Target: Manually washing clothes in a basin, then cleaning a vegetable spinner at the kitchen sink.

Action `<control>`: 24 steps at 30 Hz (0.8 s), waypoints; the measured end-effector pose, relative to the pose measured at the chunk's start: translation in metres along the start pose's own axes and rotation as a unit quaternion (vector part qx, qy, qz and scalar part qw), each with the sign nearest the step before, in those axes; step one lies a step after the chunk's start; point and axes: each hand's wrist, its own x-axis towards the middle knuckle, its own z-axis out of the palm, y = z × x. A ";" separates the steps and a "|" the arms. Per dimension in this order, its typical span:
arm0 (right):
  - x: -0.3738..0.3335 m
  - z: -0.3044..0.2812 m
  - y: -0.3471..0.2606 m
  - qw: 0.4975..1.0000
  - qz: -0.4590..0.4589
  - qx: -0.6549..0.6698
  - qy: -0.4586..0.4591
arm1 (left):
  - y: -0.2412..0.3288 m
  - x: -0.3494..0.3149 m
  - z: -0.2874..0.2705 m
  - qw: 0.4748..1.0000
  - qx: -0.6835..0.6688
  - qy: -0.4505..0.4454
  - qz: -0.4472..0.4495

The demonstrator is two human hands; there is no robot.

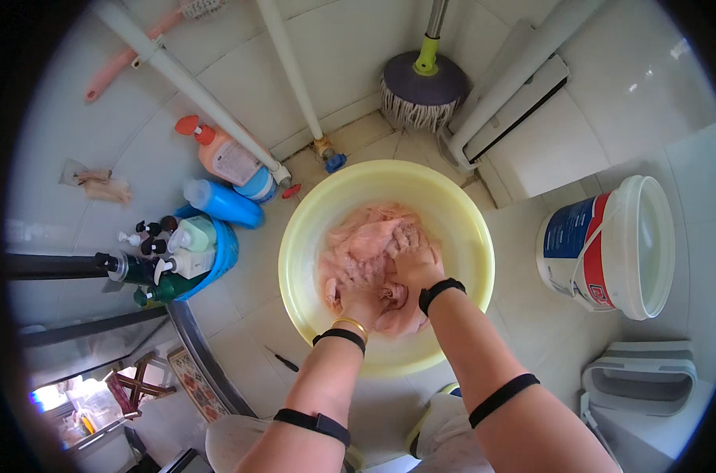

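A soaked pink cloth (363,236) lies bunched in water inside a large pale yellow basin (295,236). Both my hands are down in the basin, working on the cloth. My left hand (359,298), with a gold bangle at the wrist, has its fingers curled into the nearer left part of the fabric. Slightly farther off and to the right, my right hand (415,266) grips another part, fingers bent over the folds. Wet fabric and water partly hide the fingertips of both hands. A fold of cloth bulges up between the two hands.
To the left stands a blue basket (225,256) of pump bottles, beside a blue bottle (224,203) and an orange-topped pump bottle (230,158). A mop (425,87) leans behind the basin. On the right are a white bucket (563,236) and a grey plastic container (641,378).
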 end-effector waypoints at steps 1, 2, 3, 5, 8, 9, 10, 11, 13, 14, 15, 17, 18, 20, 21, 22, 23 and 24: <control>0.001 -0.011 0.005 0.999 -0.007 0.030 0.018 | 0.000 0.005 -0.004 1.000 0.003 0.004 0.000; 0.010 -0.011 0.019 0.999 -0.002 0.029 0.023 | 0.006 0.006 -0.012 1.000 0.012 0.015 -0.023; 0.027 -0.005 0.036 0.988 -0.018 0.155 0.019 | 0.012 0.008 -0.021 0.998 0.021 0.027 -0.044; 0.029 -0.004 0.041 0.960 -0.042 0.277 0.009 | 0.005 0.003 -0.041 0.998 -0.037 0.014 -0.055; 0.006 -0.013 0.038 0.948 0.127 0.246 0.159 | -0.007 -0.015 -0.050 0.981 -0.164 0.048 -0.090; -0.003 -0.007 0.036 0.934 0.173 0.288 0.123 | -0.011 -0.020 -0.049 0.962 -0.231 0.094 -0.114; -0.006 -0.005 0.029 0.915 0.211 0.331 0.089 | -0.019 -0.023 -0.040 0.961 -0.229 0.100 -0.121; -0.007 0.000 0.023 0.914 0.210 0.334 0.091 | -0.023 -0.023 -0.027 0.891 -0.425 0.110 -0.111; 0.006 0.018 0.013 0.888 0.245 0.371 0.115 | -0.027 -0.030 -0.013 0.786 -0.600 0.115 -0.096; 0.015 0.030 0.011 0.877 0.257 0.386 0.124 | -0.025 -0.041 -0.021 0.721 -0.684 0.013 -0.113; 0.041 0.053 0.022 0.860 0.196 0.444 0.157 | -0.019 -0.051 -0.036 0.642 -0.752 -0.088 -0.122; 0.056 0.047 0.030 0.838 0.132 0.497 0.185 | -0.019 -0.067 -0.081 0.701 -0.702 -0.074 -0.101; 0.042 0.009 0.015 0.844 0.030 0.525 0.106 | -0.035 -0.068 -0.103 0.843 -0.517 -0.137 -0.055; 0.020 -0.046 -0.002 0.874 -0.144 0.461 0.056 | -0.064 -0.060 -0.088 0.980 -0.193 -0.037 0.033; 0.000 -0.067 -0.013 0.876 -0.143 0.458 0.052 | -0.073 -0.056 -0.104 0.979 -0.203 -0.021 -0.018; -0.030 -0.092 -0.028 0.894 -0.099 0.435 0.041 | -0.085 -0.044 -0.096 0.968 -0.228 0.084 -0.067; -0.046 -0.099 -0.033 0.909 -0.051 0.412 0.032 | -0.083 -0.038 -0.114 0.962 -0.230 0.093 -0.113; -0.051 -0.084 -0.034 0.911 -0.052 0.409 0.035 | -0.086 -0.031 -0.110 0.943 -0.268 0.188 -0.062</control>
